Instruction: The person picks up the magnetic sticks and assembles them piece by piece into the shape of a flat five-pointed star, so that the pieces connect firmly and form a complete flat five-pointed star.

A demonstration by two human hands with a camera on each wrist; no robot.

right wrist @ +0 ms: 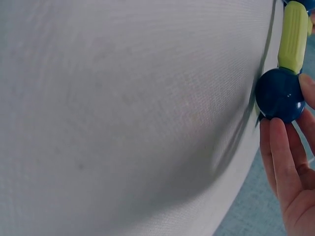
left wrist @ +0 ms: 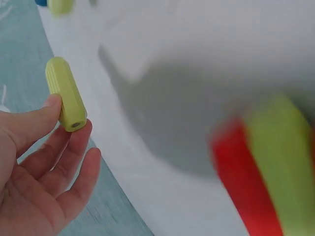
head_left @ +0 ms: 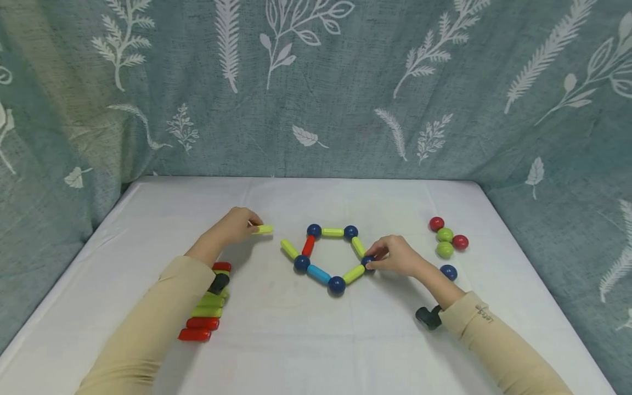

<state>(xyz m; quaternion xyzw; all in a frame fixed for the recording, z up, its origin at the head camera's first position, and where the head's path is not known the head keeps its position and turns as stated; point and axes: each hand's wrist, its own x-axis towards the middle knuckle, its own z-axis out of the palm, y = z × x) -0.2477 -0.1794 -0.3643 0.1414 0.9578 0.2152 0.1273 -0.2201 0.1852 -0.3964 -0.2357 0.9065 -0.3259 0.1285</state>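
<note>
My left hand (head_left: pixel 237 225) pinches a lime-green rod (left wrist: pixel 66 93) between thumb and fingers, held above the cloth left of a ring of rods and balls. A small dark spot shows in the rod's near end. On the ring's right corner, my right hand (head_left: pixel 395 256) grips a dark blue ball (right wrist: pixel 280 95) with thumb and fingertips. The ring joins several blue balls with lime-green rods (head_left: pixel 333 232), a red rod (head_left: pixel 308 246) and a light blue rod (head_left: pixel 319 274). From its left ball (head_left: pixel 302 263) another lime-green rod (head_left: pixel 289 249) sticks outward.
Beneath the left forearm lies a row of red and green rods (head_left: pixel 206 311), partly covered. At the right are red balls (head_left: pixel 461 242), green balls (head_left: pixel 445 250) and a loose blue ball (head_left: pixel 449 272). A leaf-patterned curtain (head_left: pixel 306 109) hangs behind the white-covered table (head_left: pixel 296 351).
</note>
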